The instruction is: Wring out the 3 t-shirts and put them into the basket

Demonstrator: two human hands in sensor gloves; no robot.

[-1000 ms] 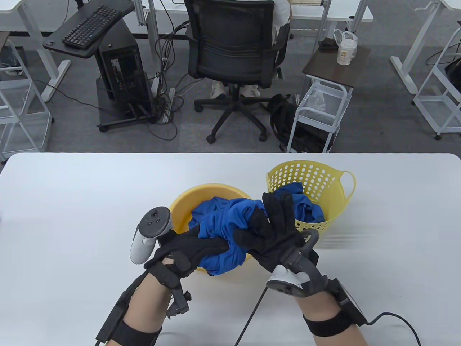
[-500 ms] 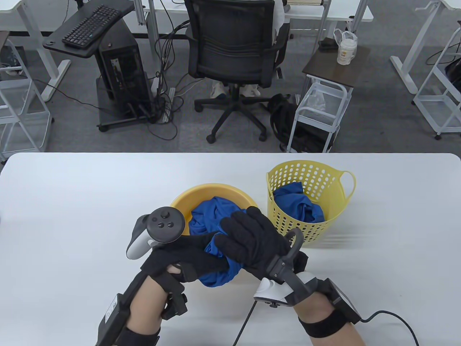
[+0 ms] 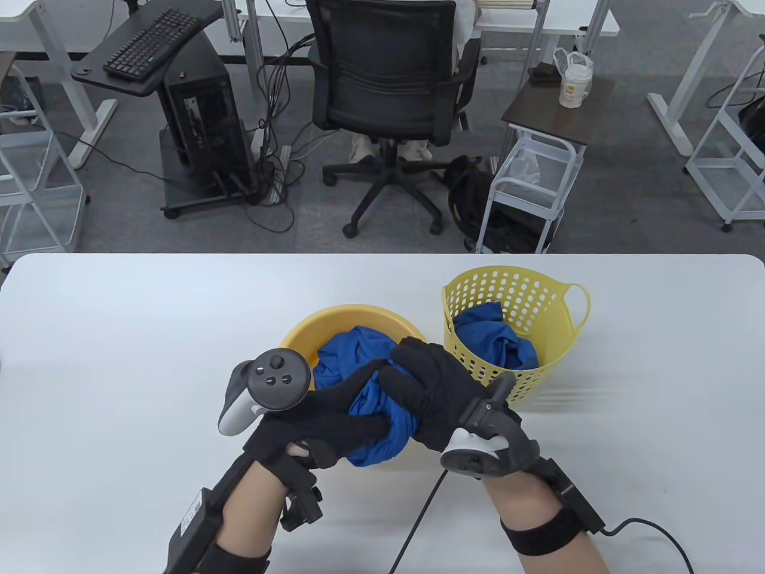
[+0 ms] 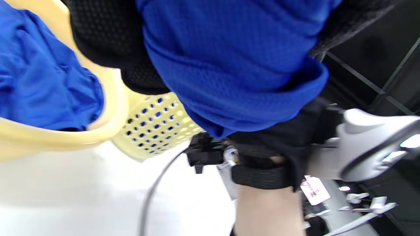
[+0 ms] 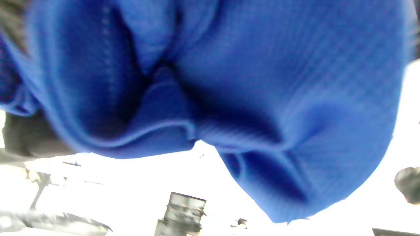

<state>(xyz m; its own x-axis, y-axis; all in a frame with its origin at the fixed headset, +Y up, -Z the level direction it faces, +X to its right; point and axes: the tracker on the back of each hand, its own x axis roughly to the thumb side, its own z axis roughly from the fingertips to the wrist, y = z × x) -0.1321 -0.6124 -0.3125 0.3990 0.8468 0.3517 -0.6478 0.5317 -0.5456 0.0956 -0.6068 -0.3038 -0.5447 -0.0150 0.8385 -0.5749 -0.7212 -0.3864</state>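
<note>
While both palms face inward, left hand (image 3: pixel 323 421) and right hand (image 3: pixel 433 391) clench bunched blue t-shirt (image 3: pixel 382 418) above basin (image 3: pixel 299 341)

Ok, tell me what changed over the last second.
The right hand, spread flat over the blue t-shirt a second ago, has curled round it. The left hand kept gripping and rolled its tracker upward. The basin, basket and their shirts stayed put.

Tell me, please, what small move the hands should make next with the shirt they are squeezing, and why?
Probably twist a little further over the yellow basin. Both the left hand and right hand grip the bunched blue t-shirt above it, so wringing seems unfinished; afterwards it could go to the perforated basket.
</note>
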